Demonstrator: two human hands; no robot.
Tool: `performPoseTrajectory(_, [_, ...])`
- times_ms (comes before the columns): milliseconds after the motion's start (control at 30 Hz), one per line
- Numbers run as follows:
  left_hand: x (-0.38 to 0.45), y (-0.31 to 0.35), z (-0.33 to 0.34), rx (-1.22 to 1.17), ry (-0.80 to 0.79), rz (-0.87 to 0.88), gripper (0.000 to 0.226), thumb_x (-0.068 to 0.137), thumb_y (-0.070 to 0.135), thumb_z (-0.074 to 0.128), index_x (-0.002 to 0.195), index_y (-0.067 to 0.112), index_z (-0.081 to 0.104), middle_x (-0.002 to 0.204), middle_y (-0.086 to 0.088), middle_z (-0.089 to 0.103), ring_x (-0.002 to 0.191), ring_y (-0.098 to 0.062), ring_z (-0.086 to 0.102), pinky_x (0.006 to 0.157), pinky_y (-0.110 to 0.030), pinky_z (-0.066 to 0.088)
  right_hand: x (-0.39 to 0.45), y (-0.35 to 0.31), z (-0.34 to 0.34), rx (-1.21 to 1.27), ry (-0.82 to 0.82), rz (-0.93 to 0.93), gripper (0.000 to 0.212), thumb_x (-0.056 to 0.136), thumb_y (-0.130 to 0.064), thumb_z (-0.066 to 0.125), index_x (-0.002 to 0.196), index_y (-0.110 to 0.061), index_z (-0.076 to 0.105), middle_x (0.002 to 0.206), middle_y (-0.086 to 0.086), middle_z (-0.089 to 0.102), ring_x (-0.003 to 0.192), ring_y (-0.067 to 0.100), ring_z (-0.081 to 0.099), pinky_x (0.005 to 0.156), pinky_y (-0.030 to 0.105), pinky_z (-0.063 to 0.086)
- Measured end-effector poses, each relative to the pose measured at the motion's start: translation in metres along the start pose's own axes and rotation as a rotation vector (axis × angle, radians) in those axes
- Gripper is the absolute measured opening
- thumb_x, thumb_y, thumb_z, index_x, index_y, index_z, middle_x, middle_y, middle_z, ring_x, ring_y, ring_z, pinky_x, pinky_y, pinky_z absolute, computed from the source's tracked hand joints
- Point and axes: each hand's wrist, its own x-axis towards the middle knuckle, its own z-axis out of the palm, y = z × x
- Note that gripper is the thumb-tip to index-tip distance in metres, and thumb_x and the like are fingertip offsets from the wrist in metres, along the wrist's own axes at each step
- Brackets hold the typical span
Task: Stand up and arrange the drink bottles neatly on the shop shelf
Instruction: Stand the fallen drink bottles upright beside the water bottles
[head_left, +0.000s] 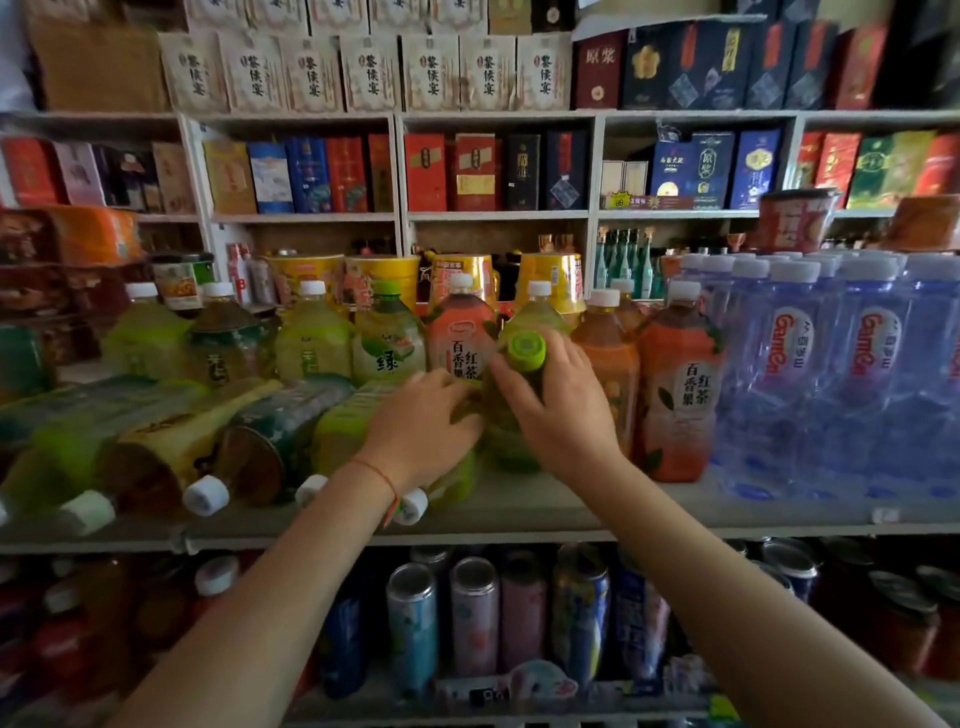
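Both hands clasp one green-capped bottle (511, 410) near the shelf (571, 512) front: right hand (558, 402) wraps its neck, left hand (423, 431) curls around its body. Beside it, toppled bottles (270, 441) lie flat.

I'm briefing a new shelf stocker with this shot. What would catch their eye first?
Two hands meet mid-shelf on a green-capped bottle: the right hand grips its neck and side, the left hand holds its lower body. Left of them a row of fallen bottles lies with white caps toward the shelf edge. On the right stands a block of water bottles in clear wrap.
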Motion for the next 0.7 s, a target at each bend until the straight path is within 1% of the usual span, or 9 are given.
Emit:
performPoseTrajectory(100, [-0.001, 0.002, -0.001, 0.003, -0.019, -0.003, 0.043, 0.084, 0.057, 0.044, 0.115, 0.035, 0.064, 0.108, 0.003, 0.056, 0.109, -0.023, 0.048, 0.088, -0.041, 0.049, 0.022, -0.009, 0.009, 0.028, 0.074, 0.104, 0.04, 0.098, -0.049, 0.052, 0.126, -0.02, 0.048, 0.103, -0.008, 0.055, 0.098, 0.014, 0.056, 0.08, 0.034, 0.05])
performPoseTrajectory(167, [-0.001, 0.001, -0.001, 0.03, -0.022, -0.005, 0.048, 0.086, 0.063, 0.043, 0.122, 0.038, 0.061, 0.112, 0.003, 0.056, 0.111, -0.021, 0.047, 0.089, -0.041, 0.049, 0.035, -0.009, 0.018, -0.024, 0.146, 0.084, 0.046, 0.1, -0.04, 0.052, 0.136, -0.014, 0.04, 0.095, -0.004, 0.058, 0.086, 0.019, 0.061, 0.069, 0.04, 0.055])
performPoseTrajectory(233, [-0.001, -0.001, 0.001, 0.047, -0.021, -0.003, 0.048, 0.09, 0.061, 0.047, 0.131, 0.038, 0.057, 0.118, 0.003, 0.054, 0.114, -0.02, 0.046, 0.091, -0.041, 0.048, 0.045, -0.007, 0.026, -0.114, 0.184, 0.05, 0.056, 0.098, -0.033, 0.057, 0.143, -0.01, 0.034, 0.09, -0.001, 0.058, 0.078, 0.019, 0.06, 0.064, 0.04, 0.056])
performPoseTrajectory(300, [-0.001, -0.002, 0.001, 0.045, -0.017, 0.002, 0.051, 0.091, 0.059, 0.045, 0.136, 0.036, 0.055, 0.121, 0.003, 0.054, 0.116, -0.02, 0.045, 0.093, -0.04, 0.048, 0.05, -0.001, 0.032, -0.195, 0.172, 0.042, 0.071, 0.093, -0.034, 0.064, 0.148, -0.009, 0.027, 0.1, 0.002, 0.059, 0.086, 0.021, 0.061, 0.07, 0.036, 0.056])
performPoseTrajectory(400, [-0.002, -0.001, 0.0, 0.035, -0.001, 0.011, 0.055, 0.09, 0.055, 0.042, 0.138, 0.031, 0.054, 0.125, 0.002, 0.055, 0.118, -0.021, 0.046, 0.093, -0.039, 0.047, 0.048, 0.014, 0.04, -0.4, 0.11, 0.01, 0.081, 0.091, -0.047, 0.062, 0.155, -0.016, 0.021, 0.129, 0.016, 0.056, 0.116, 0.03, 0.056, 0.096, 0.041, 0.05])
performPoseTrajectory(467, [-0.001, 0.0, 0.0, 0.032, 0.012, 0.009, 0.047, 0.096, 0.046, 0.046, 0.138, 0.026, 0.054, 0.129, 0.0, 0.055, 0.12, -0.021, 0.046, 0.095, -0.038, 0.045, 0.042, 0.02, 0.043, -0.577, 0.036, -0.037, 0.067, 0.095, -0.049, 0.054, 0.152, -0.021, 0.031, 0.144, 0.026, 0.042, 0.133, 0.04, 0.043, 0.111, 0.046, 0.036])
performPoseTrajectory(567, [-0.001, 0.002, -0.001, 0.019, 0.023, 0.006, 0.045, 0.099, 0.039, 0.045, 0.14, 0.022, 0.051, 0.134, 0.0, 0.054, 0.123, -0.02, 0.045, 0.099, -0.037, 0.043, 0.031, 0.02, 0.041, -0.609, -0.032, -0.028, 0.056, 0.1, -0.046, 0.046, 0.151, -0.024, 0.037, 0.156, 0.03, 0.025, 0.146, 0.042, 0.025, 0.119, 0.048, 0.023])
performPoseTrajectory(633, [-0.001, 0.003, -0.002, -0.024, 0.026, 0.0, 0.046, 0.1, 0.034, 0.044, 0.143, 0.019, 0.047, 0.139, -0.001, 0.053, 0.127, -0.021, 0.044, 0.101, -0.037, 0.041, 0.018, 0.017, 0.039, -0.581, 0.018, -0.075, 0.05, 0.101, -0.036, 0.047, 0.148, -0.021, 0.042, 0.156, 0.029, 0.026, 0.148, 0.043, 0.022, 0.119, 0.052, 0.022])
performPoseTrajectory(700, [-0.004, 0.004, -0.003, -0.055, 0.058, 0.004, 0.044, 0.1, 0.029, 0.044, 0.143, 0.017, 0.048, 0.135, -0.004, 0.058, 0.123, -0.025, 0.05, 0.098, -0.039, 0.041, 0.0, 0.014, 0.038, -0.52, 0.041, -0.188, 0.042, 0.096, -0.023, 0.049, 0.136, -0.013, 0.054, 0.148, 0.025, 0.04, 0.143, 0.042, 0.031, 0.116, 0.057, 0.028])
